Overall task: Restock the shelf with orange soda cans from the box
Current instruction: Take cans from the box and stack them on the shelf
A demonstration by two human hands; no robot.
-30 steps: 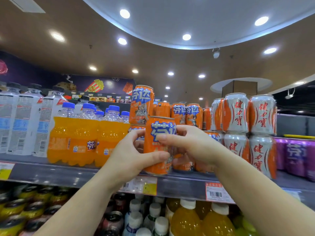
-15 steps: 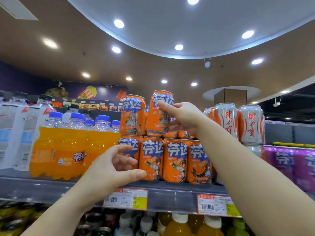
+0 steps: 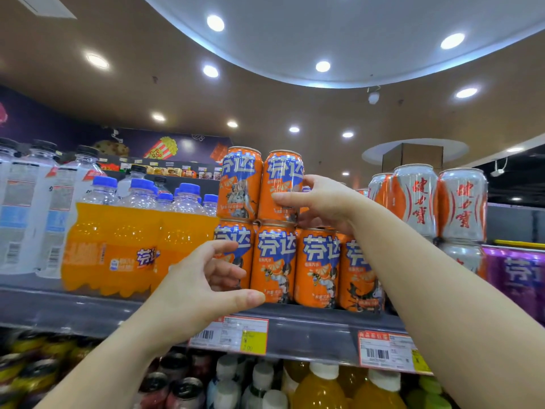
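Two orange soda cans stand on the upper tier, side by side and touching, atop a front row of four more on the shelf (image 3: 309, 323). The right hand (image 3: 321, 203) grips the upper right can (image 3: 280, 184) from the side, thumb across its front and fingers curled round behind it at about three o'clock; that can sits upright on the lid of a lower can (image 3: 275, 264). Its neighbour, the upper left can (image 3: 240, 183), stands at nine o'clock from it. The left hand (image 3: 203, 283) hovers in front of the lower row at about seven o'clock from the held can, thumb and fingers spread in a loose C, holding nothing; I cannot tell whether its fingertips touch the leftmost lower can. Orange soda bottles (image 3: 118, 246) with blue caps fill the shelf farther toward nine o'clock, and silver cans (image 3: 461, 205) with red lettering are stacked off at three o'clock. Price tags (image 3: 233, 335) hang on the shelf edge.
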